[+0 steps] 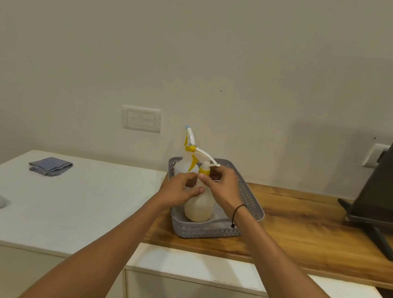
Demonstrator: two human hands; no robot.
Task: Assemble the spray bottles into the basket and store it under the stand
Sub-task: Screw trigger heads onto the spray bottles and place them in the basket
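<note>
Standing upright in basket [251, 199] near its front edge, front spray bottle [198, 210] is gripped by both hands: left hand [178, 192] w/ fingers round the neck, right hand [222, 188] pinching yellow collar [204, 171] under trigger head; 2nd bottle [185, 164] behind, at basket's back left corner

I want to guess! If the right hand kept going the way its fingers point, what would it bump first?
Probably the front spray bottle: the right hand points left at its yellow collar and looks to be touching it already. Past that is the left hand.
</note>
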